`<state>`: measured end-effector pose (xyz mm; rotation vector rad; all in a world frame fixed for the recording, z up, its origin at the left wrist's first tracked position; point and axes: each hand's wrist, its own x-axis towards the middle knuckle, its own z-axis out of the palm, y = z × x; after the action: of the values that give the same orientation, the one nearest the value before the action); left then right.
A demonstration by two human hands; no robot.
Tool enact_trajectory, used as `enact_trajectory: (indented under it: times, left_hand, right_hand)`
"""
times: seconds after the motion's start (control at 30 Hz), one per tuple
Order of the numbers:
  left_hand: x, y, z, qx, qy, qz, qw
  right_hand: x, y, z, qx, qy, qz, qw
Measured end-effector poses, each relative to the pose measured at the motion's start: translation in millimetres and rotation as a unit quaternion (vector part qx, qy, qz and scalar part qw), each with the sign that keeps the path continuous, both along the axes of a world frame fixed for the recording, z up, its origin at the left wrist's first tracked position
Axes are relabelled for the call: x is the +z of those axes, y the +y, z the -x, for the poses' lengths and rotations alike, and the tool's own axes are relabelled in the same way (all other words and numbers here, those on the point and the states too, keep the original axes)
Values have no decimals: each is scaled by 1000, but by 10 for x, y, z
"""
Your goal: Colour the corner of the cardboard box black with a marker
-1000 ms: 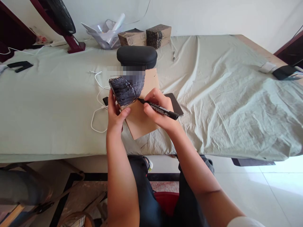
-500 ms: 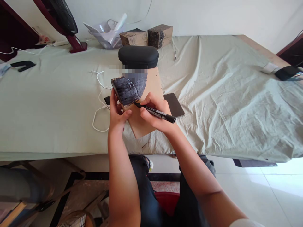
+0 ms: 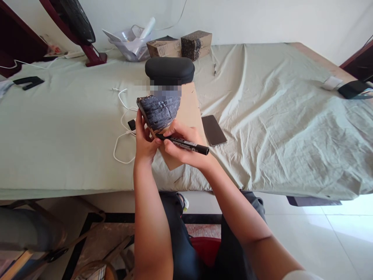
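The right hand (image 3: 196, 138) pinches a black marker (image 3: 186, 144) between thumb and fingers; its tip points at the lower left of the cardboard piece (image 3: 189, 111), just beside the left thumb. The left hand (image 3: 145, 143) grips the left edge of the piece, thumb in front, fingers behind. The piece is in front of the black case (image 3: 169, 70), above the cloth-covered surface (image 3: 72, 128). Caution: a tip overrunning the edge could ink the left thumb or the cloth. A loosened left grip could let the piece shift and the stroke stray. If the blackened area is wet, which cannot be told, contact may smear it.
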<state>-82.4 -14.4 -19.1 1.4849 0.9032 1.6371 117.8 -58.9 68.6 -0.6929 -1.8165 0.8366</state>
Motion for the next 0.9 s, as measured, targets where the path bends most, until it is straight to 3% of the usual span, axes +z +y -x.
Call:
enact_trajectory:
  times: [0.3,0.43,0.57,0.63,0.77,0.9]
  left_hand:
    - [77,-55,-61,-11,-4,25,1000]
    - [51,-21,-67,0,-2,5,1000]
    - [67,-15,-91,9,-8,-4,1000]
    - [80,-17,-92,15,-11,-15,1000]
    - [82,6,-41,50,-8,-14,999]
    - [69,69,26,91,-12,-32,995]
  right_hand:
    - [53,-37,37,1,4,33,999]
    - [134,-61,-51,16,71,70,995]
    - [234,-24,-302,-83,184,57,978]
    - [233,32,-473,-136,195,42,970]
    - [65,196,-786,-169,148,85,971]
    - [-201,360,-948,-114,168,164,965]
